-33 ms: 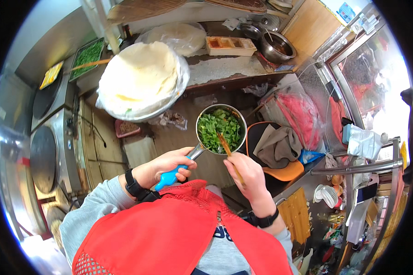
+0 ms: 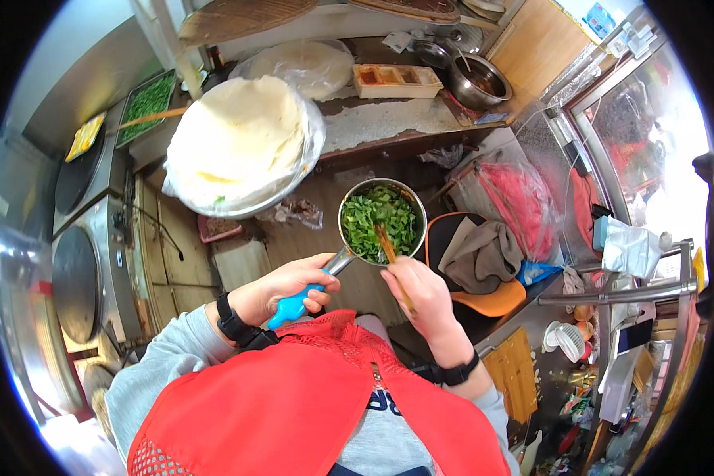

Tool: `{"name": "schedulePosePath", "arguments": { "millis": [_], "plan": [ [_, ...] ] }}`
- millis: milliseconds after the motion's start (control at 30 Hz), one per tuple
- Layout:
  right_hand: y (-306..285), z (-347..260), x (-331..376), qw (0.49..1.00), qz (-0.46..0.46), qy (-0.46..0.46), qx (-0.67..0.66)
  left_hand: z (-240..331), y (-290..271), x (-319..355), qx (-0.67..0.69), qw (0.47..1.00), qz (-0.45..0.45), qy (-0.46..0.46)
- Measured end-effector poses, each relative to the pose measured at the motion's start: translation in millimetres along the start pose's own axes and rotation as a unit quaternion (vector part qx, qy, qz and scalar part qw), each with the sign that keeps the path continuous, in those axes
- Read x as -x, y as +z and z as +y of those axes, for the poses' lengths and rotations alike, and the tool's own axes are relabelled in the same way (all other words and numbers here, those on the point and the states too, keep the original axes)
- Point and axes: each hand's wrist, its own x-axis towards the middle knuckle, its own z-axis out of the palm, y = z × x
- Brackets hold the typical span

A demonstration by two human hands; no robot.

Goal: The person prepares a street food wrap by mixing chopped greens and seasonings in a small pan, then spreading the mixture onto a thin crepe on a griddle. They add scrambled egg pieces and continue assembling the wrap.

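My left hand (image 2: 297,287) is closed round the blue-ended handle of a steel saucepan (image 2: 342,260), holding it up in front of me. Chopped green leaves (image 2: 373,226) fill the pan, with a little orange-red showing at the far rim. My right hand (image 2: 422,295) grips a pair of wooden chopsticks (image 2: 385,244). Their tips are down among the leaves near the right side of the pan. Beyond the pan to the left, a stack of pale round flatbreads (image 2: 242,147) lies in a large plastic-lined bowl (image 2: 313,151).
A sectioned seasoning box (image 2: 397,91) and a dark-filled pot (image 2: 478,82) stand on the far counter. Round griddles (image 2: 75,274) and a tray of chopped greens (image 2: 147,103) are on the left. A chair with a brown cloth (image 2: 484,254) is close right; a cutting board (image 2: 509,374) lies nearer.
My right hand has shifted slightly left with the chopsticks, which stay in the leaves. My left hand and the saucepan hold nearly the same place.
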Motion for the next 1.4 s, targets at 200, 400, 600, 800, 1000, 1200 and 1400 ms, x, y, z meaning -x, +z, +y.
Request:
{"name": "schedulePosePath", "arguments": {
  "millis": [200, 400, 600, 800, 1000, 1200, 1400],
  "plan": [
    [37, 109, -82, 0.997, -0.059, 0.01, -0.051, 89, -16, -37, 0.048, 0.998, -0.013, 0.037],
    [79, 354, -210, 0.693, 0.082, 0.438, -0.566, 167, -21, -88, 0.042, 0.994, 0.024, 0.099],
    [148, 500, -325, 0.406, 0.226, 0.517, -0.719, 231, 8, -142, 0.089, 0.977, 0.098, 0.164],
    [159, 494, -332, 0.334, 0.262, 0.534, -0.731, 256, 4, -157, 0.11, 0.969, 0.137, 0.172],
    [124, 480, -292, 0.605, 0.215, 0.58, -0.501, 270, -9, -164, 0.09, 0.974, 0.157, 0.137],
    [118, 518, -309, 0.913, 0.155, 0.368, -0.079, 271, -23, -175, 0.052, 0.979, 0.155, 0.12],
    [76, 506, -333, 0.953, -0.068, 0.258, 0.144, 274, -31, -181, 0.044, 0.986, 0.118, 0.111]
  ]
}}
